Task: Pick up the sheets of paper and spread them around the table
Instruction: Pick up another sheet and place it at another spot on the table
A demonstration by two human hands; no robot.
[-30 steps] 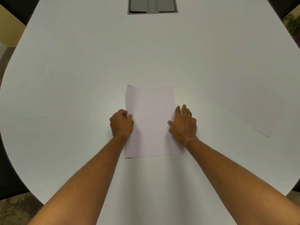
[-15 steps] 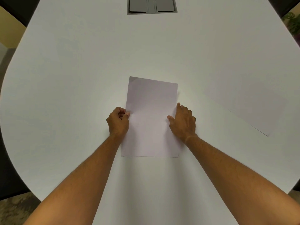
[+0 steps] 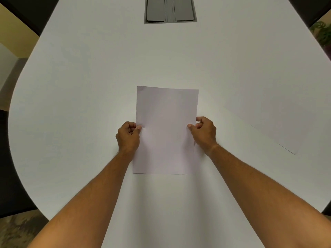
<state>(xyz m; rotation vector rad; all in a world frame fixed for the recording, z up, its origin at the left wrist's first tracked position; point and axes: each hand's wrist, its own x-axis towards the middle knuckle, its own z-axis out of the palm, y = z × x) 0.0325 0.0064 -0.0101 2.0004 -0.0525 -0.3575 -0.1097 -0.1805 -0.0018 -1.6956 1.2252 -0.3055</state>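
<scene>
A white sheet of paper (image 3: 166,129) is held over the middle of the white table (image 3: 80,97), its far edge raised. My left hand (image 3: 128,137) pinches its left edge and my right hand (image 3: 204,134) pinches its right edge. A strip of more paper (image 3: 197,161) shows just under the held sheet at its lower right, lying on the table. Another sheet (image 3: 268,120) lies flat and slanted on the table to the right, apart from both hands.
A grey cable hatch (image 3: 170,10) is set into the table at the far middle. Dark chairs stand beyond the table's rounded edge at left and far right. A green plant (image 3: 322,33) shows at the far right.
My right hand went from lying flat on the stack to pinching the sheet's right edge. The top sheet has lifted and shifted slightly left off the paper beneath.
</scene>
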